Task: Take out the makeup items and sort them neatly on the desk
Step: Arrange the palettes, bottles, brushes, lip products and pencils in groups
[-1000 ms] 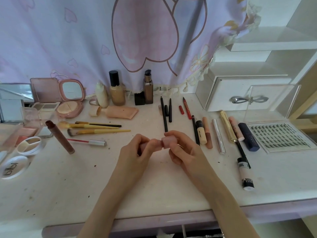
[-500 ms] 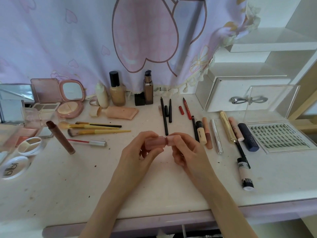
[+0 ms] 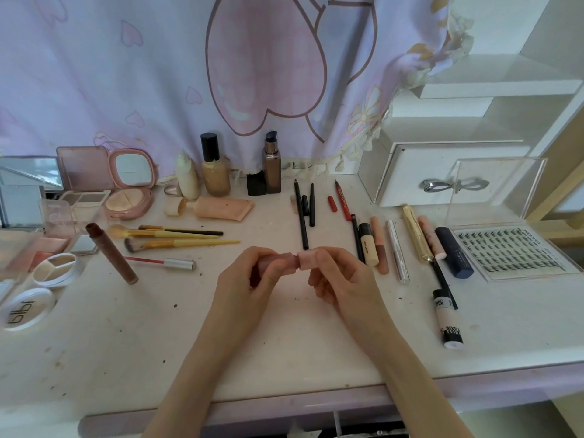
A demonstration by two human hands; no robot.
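Bare surface (image 3: 284, 352) stretches from the near edge to both hands. The left hand (image 3: 249, 279) grips a pink tube (image 3: 278, 262); the right hand (image 3: 341, 279) pinches its cap (image 3: 306, 260), now touching the tube, earlier apart. Black pencils (image 3: 301, 216) lie beyond.

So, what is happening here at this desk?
A person holds a small pink tube over the desk. The left hand grips its body and the right hand grips its cap. Brushes, pencils and bottles already lie or stand in groups around them.
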